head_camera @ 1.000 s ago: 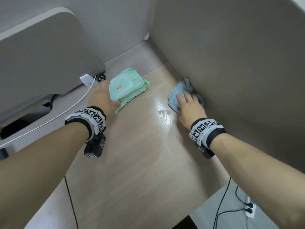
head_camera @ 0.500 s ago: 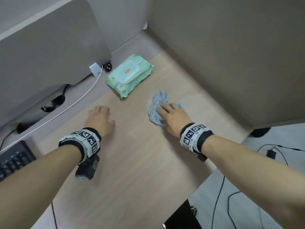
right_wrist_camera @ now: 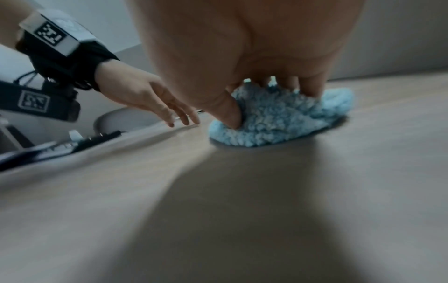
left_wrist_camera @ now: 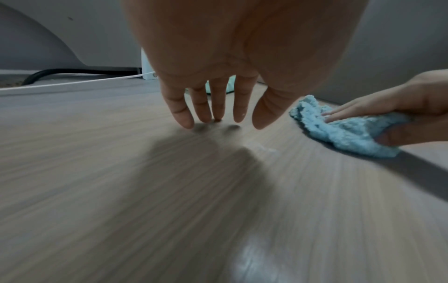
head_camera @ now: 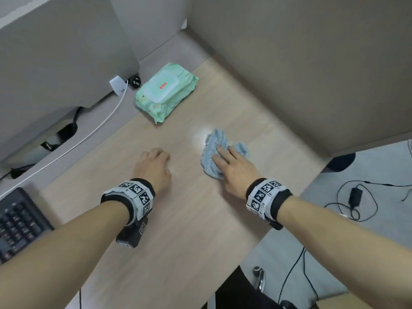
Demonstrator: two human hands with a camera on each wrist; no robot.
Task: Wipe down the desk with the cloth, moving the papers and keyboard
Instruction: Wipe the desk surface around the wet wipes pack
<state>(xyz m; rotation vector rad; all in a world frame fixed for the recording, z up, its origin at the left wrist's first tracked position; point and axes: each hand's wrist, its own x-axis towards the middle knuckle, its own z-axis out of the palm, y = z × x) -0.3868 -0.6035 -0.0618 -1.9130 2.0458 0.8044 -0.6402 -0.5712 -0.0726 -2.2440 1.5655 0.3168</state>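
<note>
A fluffy light blue cloth (head_camera: 214, 139) (left_wrist_camera: 339, 132) (right_wrist_camera: 278, 122) lies bunched on the wooden desk (head_camera: 189, 230), right of centre. My right hand (head_camera: 227, 161) (left_wrist_camera: 387, 103) (right_wrist_camera: 242, 57) presses down on it with straight fingers, the thumb dug into its near side. My left hand (head_camera: 156, 159) (left_wrist_camera: 213, 107) (right_wrist_camera: 155, 101) holds nothing; its relaxed fingertips touch the bare desk a hand's width left of the cloth. A dark keyboard (head_camera: 15, 224) sits at the desk's left edge. No papers are in view.
A green pack of wet wipes (head_camera: 166, 92) lies at the back of the desk. Behind it are a white plug (head_camera: 117, 85) with a white cable (head_camera: 89, 134) and a grey panel (head_camera: 66, 52). A partition wall (head_camera: 312, 74) bounds the right side. Cables lie on the floor (head_camera: 356, 197).
My right hand dragged the cloth from the partition corner toward me and to the left. My left hand left the wipes pack and drew back onto the bare desk.
</note>
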